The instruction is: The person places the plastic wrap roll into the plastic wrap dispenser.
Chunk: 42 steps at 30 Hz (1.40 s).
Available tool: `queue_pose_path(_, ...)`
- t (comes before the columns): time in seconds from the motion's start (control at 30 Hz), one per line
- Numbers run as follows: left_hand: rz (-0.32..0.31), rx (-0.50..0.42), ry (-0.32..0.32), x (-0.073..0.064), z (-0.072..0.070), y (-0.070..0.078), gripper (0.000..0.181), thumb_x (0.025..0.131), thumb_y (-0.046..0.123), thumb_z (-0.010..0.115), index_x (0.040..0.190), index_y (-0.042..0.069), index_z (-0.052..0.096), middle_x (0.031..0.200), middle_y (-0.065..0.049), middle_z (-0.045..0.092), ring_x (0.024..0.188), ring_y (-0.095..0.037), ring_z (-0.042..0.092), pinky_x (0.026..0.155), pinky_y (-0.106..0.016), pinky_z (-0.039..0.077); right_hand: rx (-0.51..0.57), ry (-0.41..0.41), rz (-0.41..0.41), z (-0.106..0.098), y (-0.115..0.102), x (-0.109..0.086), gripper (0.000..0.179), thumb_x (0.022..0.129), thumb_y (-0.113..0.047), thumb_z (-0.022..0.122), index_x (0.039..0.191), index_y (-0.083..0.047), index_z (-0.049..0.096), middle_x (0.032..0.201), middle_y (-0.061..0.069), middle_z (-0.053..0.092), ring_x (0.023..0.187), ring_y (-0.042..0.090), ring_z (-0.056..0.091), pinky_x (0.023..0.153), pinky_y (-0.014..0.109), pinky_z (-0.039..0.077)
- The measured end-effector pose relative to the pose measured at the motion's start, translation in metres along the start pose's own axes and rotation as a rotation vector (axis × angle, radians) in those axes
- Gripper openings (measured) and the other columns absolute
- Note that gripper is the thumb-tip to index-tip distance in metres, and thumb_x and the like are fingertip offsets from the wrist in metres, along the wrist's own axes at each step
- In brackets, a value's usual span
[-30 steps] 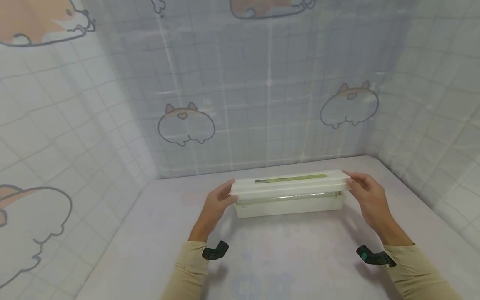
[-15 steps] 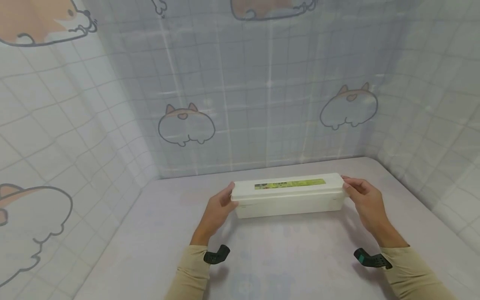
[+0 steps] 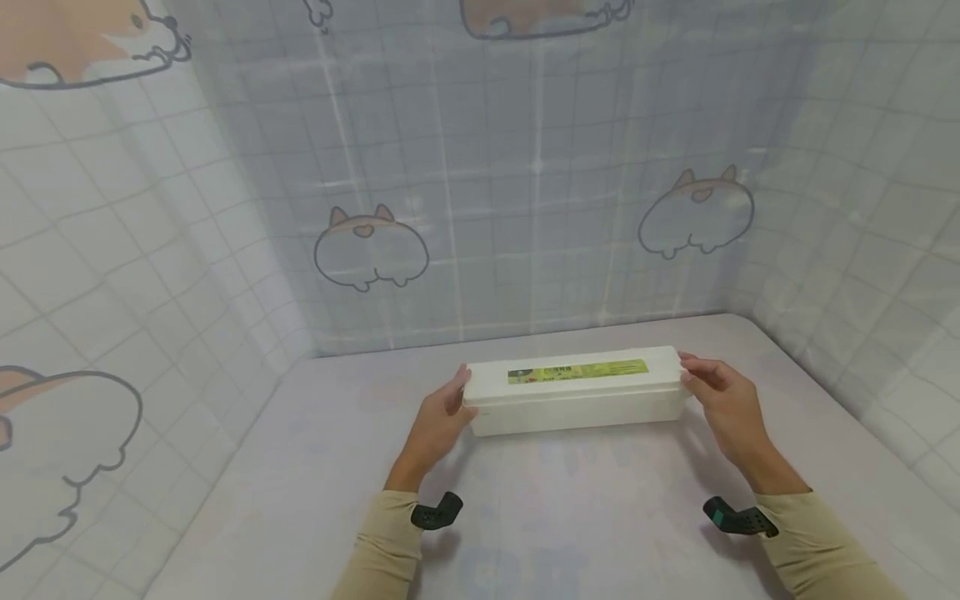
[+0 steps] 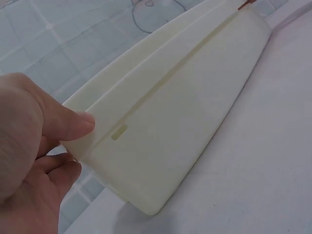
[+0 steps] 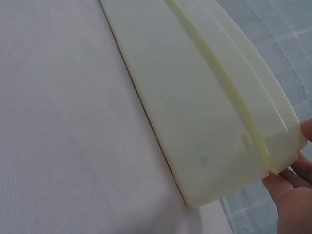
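A long white cling film dispenser box (image 3: 577, 414) stands on the table, its lid (image 3: 487, 377) down on the base. A green and yellow label (image 3: 577, 372) runs along the lid's top. At the box's left end, my left hand (image 3: 437, 427) holds the lid's end, with the thumb (image 4: 80, 126) on its front edge and other fingers curled at the end face. My right hand (image 3: 731, 410) pinches the opposite end, fingertips right at the seam between lid and base in the right wrist view. The lid hides what is inside.
The pale table (image 3: 322, 500) has a rounded far right corner. Behind it and at both sides hang curtains (image 3: 525, 250) with a grid and cartoon dog print. A dark camera mount (image 3: 437, 510) sits on each wrist over beige sleeves.
The lid has come down onto the base, covering the roll that showed through the front gap a second ago. Both hands have lowered slightly with it, the right one also shifting left.
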State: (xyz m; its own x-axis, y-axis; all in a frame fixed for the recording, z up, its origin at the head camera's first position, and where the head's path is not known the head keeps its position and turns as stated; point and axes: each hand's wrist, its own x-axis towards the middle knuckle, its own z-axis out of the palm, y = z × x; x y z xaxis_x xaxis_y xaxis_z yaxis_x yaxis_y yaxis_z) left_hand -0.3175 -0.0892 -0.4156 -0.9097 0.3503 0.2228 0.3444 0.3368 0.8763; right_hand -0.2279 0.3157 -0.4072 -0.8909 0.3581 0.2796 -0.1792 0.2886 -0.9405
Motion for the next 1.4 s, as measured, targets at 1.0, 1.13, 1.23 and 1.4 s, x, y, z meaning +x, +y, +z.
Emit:
queue_pose_path(1.0, 0.006, 0.009, 0.023, -0.0047, -0.0005, -0.0052, 0.065, 0.093, -0.001, 0.068, 0.152, 0.005, 0.041, 0.161, -0.004, 0.031, 0.143, -0.019, 0.036, 0.11, -0.032, 0.036, -0.051, 0.006, 0.02, 0.0012, 0.0061, -0.0005, 0.031, 0.103, -0.014, 0.058, 0.124, 0.008, 0.058, 0.147, 0.016, 0.051, 0.136, 0.026, 0.047, 0.097, 0.012, 0.043)
queue_pose_path(1.13, 0.014, -0.006, 0.029, -0.0037, -0.0004, -0.007, 0.065, 0.092, -0.002, 0.069, 0.151, 0.004, 0.042, 0.16, -0.008, 0.032, 0.142, -0.022, 0.039, 0.11, -0.036, 0.038, -0.059, 0.003, 0.02, -0.0003, 0.0055, -0.0001, 0.029, 0.104, -0.012, 0.056, 0.125, 0.008, 0.058, 0.146, 0.018, 0.051, 0.136, 0.028, 0.048, 0.097, 0.013, 0.043)
queue_pose_path(1.23, 0.026, -0.024, 0.029, -0.0026, -0.0003, -0.0089, 0.064, 0.091, -0.004, 0.069, 0.149, 0.001, 0.043, 0.16, -0.009, 0.032, 0.142, -0.025, 0.039, 0.11, -0.039, 0.039, -0.063, -0.002, 0.027, -0.0019, 0.0047, -0.0002, 0.029, 0.104, -0.011, 0.054, 0.126, 0.008, 0.057, 0.146, 0.019, 0.051, 0.136, 0.028, 0.048, 0.096, 0.013, 0.044)
queue_pose_path(1.4, 0.032, -0.03, 0.026, -0.001, -0.0005, -0.0084, 0.063, 0.091, -0.003, 0.069, 0.149, 0.001, 0.044, 0.16, -0.008, 0.032, 0.141, -0.026, 0.04, 0.109, -0.04, 0.04, -0.059, -0.004, 0.025, -0.0029, 0.0032, -0.0002, 0.029, 0.104, -0.011, 0.054, 0.126, 0.009, 0.057, 0.146, 0.02, 0.052, 0.135, 0.028, 0.049, 0.095, 0.013, 0.044)
